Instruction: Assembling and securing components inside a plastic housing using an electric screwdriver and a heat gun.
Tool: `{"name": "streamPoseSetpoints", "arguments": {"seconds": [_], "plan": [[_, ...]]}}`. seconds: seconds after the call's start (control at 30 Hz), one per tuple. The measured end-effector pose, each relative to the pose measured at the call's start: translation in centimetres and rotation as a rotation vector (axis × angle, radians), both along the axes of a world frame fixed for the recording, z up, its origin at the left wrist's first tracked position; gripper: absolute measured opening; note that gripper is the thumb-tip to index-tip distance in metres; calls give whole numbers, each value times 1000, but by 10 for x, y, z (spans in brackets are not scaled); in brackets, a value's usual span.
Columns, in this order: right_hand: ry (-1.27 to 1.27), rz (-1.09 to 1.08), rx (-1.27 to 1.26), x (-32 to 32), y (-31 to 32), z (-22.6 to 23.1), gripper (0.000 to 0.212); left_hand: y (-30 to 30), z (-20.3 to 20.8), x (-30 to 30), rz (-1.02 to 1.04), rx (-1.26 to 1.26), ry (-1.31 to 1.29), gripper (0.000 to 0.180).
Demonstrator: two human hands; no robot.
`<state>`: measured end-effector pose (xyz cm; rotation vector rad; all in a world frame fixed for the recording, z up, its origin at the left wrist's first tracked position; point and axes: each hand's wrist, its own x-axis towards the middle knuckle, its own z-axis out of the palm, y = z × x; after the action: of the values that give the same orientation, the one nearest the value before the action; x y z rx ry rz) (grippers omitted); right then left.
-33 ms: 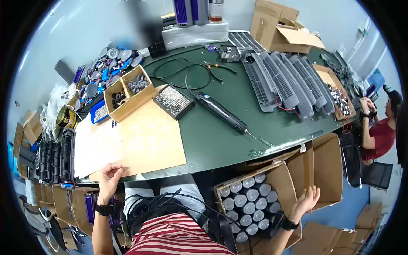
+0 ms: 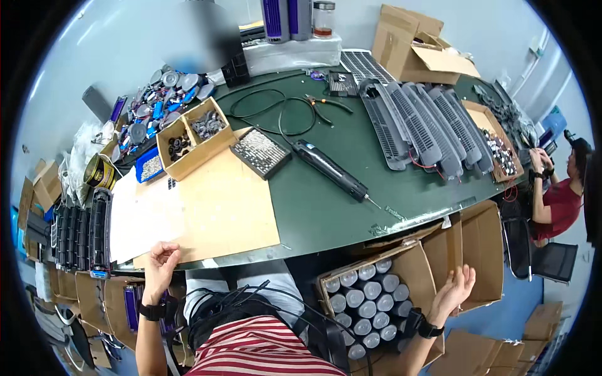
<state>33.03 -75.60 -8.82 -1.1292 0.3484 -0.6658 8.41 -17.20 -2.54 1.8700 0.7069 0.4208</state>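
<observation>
Your left hand point(image 2: 162, 269) is loosely curled at the near edge of the tan board point(image 2: 238, 207), with the white sheet point(image 2: 141, 219) just beyond its fingertips; I cannot tell whether thumb and forefinger meet, and nothing shows between them. Your right hand point(image 2: 454, 291) is palm up, fingers bent and slightly apart, holding nothing. The carton point(image 2: 426, 266) lies to the left of those fingers.

The board seems to overhang the table point(image 2: 295, 219) beside your left fingers, so a bump from them could slide it and the sheet. The dark cables point(image 2: 241, 291) across your lap, between your hands, could snag on the carton if you lean. Your right wrist strap point(image 2: 429, 330), below those fingers, might catch a cylinder. Well left of your right fingers, the screwdriver point(image 2: 329, 169) points its bare bit toward you; a careless sweep could meet it.

Count one board, one sheet, and about nineteen cylinders point(image 2: 367, 308) in the carton, some possibly hidden by your right forearm. Beyond your left fingers: one two-part box point(image 2: 200, 155), one blue tray point(image 2: 150, 177), one black rack point(image 2: 279, 168), their small parts too many to count. Farther off: one screwdriver, one pair of pliers point(image 2: 312, 101). Beyond your right fingers: about five overlapping grey housings point(image 2: 414, 125).
</observation>
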Motion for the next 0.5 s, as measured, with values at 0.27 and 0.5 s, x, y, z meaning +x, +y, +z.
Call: {"name": "streamPoseSetpoints", "arguments": {"seconds": [0.27, 0.5], "plan": [[-458, 857, -195, 27, 180, 184, 25, 24, 173, -56, -60, 549, -232, 20], [-186, 987, -735, 77, 269, 199, 28, 58, 238, -89, -67, 1051, -425, 86]]}}
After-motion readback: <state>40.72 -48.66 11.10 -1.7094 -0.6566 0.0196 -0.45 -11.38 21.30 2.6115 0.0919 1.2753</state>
